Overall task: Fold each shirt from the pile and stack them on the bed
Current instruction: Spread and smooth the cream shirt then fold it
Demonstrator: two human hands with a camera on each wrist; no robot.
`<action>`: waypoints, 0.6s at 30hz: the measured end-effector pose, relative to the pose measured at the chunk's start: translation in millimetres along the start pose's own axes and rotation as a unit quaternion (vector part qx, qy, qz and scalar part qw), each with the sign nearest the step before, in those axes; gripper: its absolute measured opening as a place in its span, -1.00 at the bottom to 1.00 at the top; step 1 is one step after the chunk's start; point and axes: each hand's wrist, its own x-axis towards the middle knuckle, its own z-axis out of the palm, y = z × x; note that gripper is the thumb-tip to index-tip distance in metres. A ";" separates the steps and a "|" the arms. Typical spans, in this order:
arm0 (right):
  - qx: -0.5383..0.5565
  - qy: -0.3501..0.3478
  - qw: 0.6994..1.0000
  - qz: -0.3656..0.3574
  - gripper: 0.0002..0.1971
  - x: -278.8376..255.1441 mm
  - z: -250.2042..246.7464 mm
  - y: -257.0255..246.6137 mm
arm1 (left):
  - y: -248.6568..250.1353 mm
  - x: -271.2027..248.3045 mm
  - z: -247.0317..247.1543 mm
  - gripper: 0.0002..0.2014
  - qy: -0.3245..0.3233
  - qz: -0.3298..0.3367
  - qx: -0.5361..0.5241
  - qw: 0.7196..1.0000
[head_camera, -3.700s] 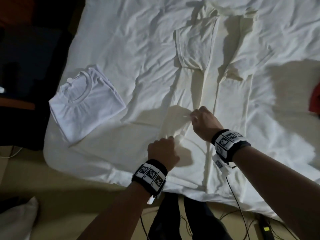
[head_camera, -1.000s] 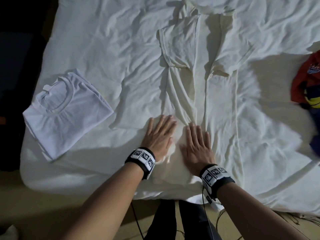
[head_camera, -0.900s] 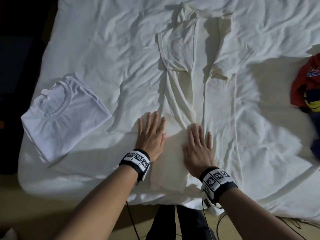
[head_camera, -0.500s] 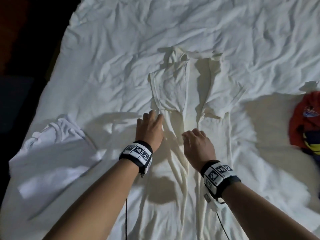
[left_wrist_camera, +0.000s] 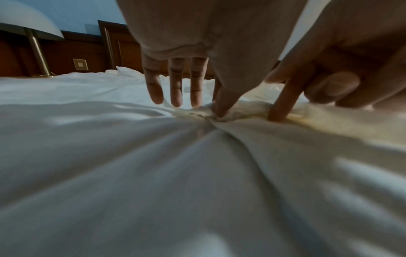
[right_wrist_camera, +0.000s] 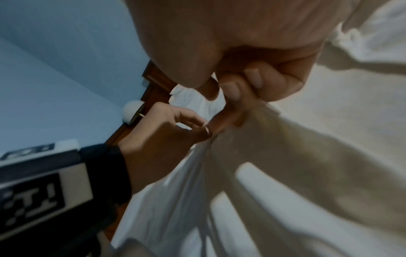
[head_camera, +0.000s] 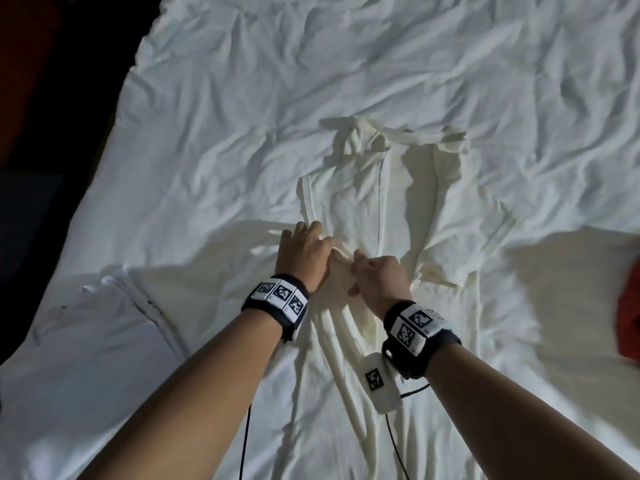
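A cream shirt (head_camera: 349,188) lies lengthwise on the white bed sheet (head_camera: 242,98), its sleeves folded inward over the body. My left hand (head_camera: 311,251) and right hand (head_camera: 374,275) meet at the shirt's middle, just below the left sleeve. Each pinches a raised ridge of the cream cloth (head_camera: 341,254). In the left wrist view the thumb and forefinger (left_wrist_camera: 220,107) press into the bunched cloth while the other fingers (left_wrist_camera: 175,83) hang straight. In the right wrist view the right fingertips (right_wrist_camera: 232,97) pinch the cloth (right_wrist_camera: 274,147), with the left hand (right_wrist_camera: 167,132) close beside them.
A folded white shirt (head_camera: 86,334) lies at the lower left of the bed, blurred. A red garment (head_camera: 628,306) shows at the right edge. The bed's left edge drops to a dark floor (head_camera: 52,133). A wooden headboard (left_wrist_camera: 87,52) and a lamp (left_wrist_camera: 33,34) stand beyond.
Both hands left the hem, where they lay flat, moved up the shirt to its middle, and now pinch a fold there. The view has shifted forward over the bed.
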 end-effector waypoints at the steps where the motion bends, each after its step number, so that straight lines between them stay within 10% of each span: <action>1: 0.020 -0.003 1.000 0.010 -0.37 2.5 -1.0 -1.2 | -0.1 0.7 0.2 -0.83 0.022 0.006 -0.020 1.000; 10: 0.318 0.003 0.936 0.152 -0.70 3.4 -17.2 -12.6 | 15.0 -15.7 -14.4 -0.78 0.068 0.065 -0.138 0.986; 18: 0.254 0.035 0.964 0.072 -0.52 0.7 -35.9 17.3 | -13.1 53.0 0.3 -0.45 -0.041 -0.233 -0.232 0.943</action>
